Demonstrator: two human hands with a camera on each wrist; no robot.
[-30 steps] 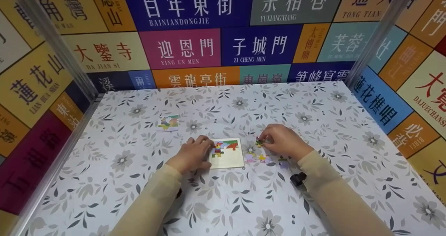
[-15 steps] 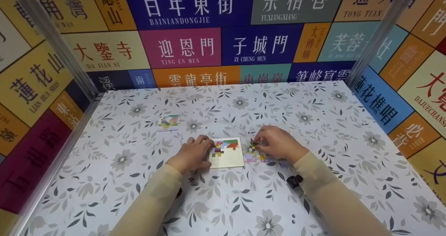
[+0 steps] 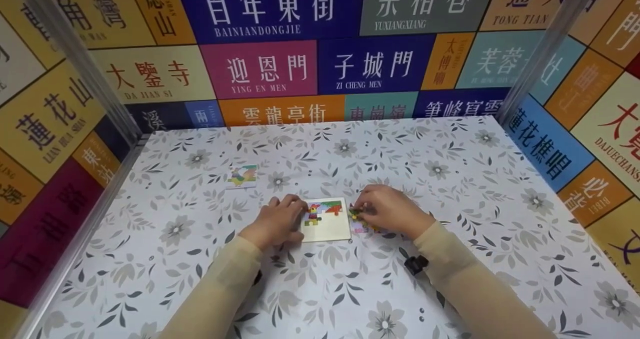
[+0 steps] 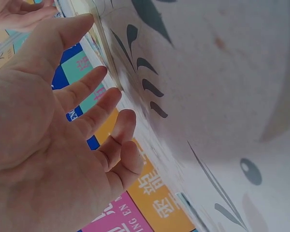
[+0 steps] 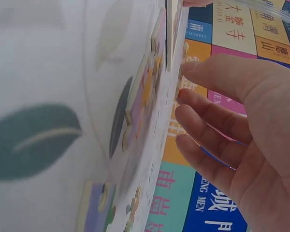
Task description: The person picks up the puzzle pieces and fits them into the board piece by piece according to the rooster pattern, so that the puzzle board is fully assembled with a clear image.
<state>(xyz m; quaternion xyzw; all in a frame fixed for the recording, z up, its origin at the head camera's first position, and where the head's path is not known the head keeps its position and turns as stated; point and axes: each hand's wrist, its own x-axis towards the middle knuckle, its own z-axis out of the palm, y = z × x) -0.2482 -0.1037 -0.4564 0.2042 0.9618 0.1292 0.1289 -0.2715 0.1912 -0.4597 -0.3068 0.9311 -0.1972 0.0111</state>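
A cream puzzle board lies flat on the table, with several joined colourful pieces along its upper left and top. My left hand rests at the board's left edge, thumb near the lower corner; in the left wrist view its fingers spread loosely beside the rim. Just past the board's right edge, my right hand pinches a small green-and-yellow puzzle piece between thumb and index finger. The right wrist view shows this piece edge-on at the fingertips. Pink and yellow loose puzzle pieces lie below that hand, partly hidden.
A small picture card lies at the back left of the flower-patterned table. In the right wrist view a purple puzzle piece lies nearer the wrist. Panels with large lettering stand around the table's back and sides.
My right hand has moved left toward the board with the puzzle piece, now over the loose pieces' upper side. My left hand and the board have stayed in place.
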